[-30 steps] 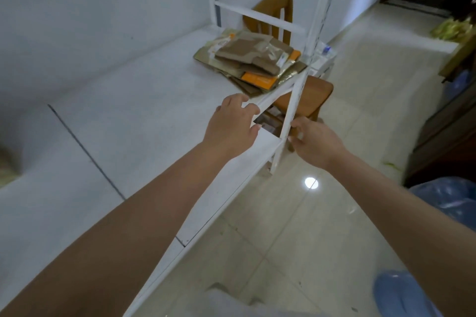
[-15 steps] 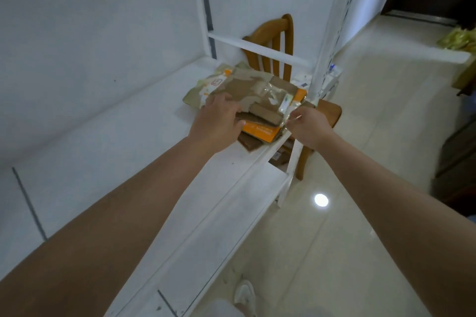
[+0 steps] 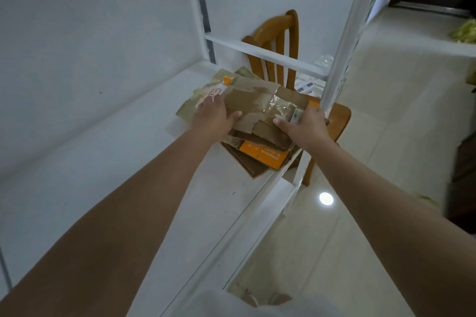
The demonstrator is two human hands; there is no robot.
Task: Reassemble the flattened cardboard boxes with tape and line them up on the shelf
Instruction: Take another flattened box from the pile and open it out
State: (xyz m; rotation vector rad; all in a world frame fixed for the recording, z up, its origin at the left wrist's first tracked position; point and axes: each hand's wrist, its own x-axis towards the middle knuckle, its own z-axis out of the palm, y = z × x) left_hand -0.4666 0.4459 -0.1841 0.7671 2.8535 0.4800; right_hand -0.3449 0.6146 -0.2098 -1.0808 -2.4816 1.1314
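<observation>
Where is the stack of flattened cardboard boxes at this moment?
The stack of flattened cardboard lies at the far end of the white shelf, before the wooden chair, held between both hands.

We see both arms reaching to a stack of flattened boxes point(image 3: 260, 110) at the far end of the white shelf point(image 3: 108, 162). The left hand point(image 3: 213, 116) grips the stack's left edge, thumb on top; the right hand point(image 3: 306, 123) grips its right edge beside the shelf post point(image 3: 342, 44). A wooden chair point(image 3: 280, 41) stands behind the shelf.
</observation>
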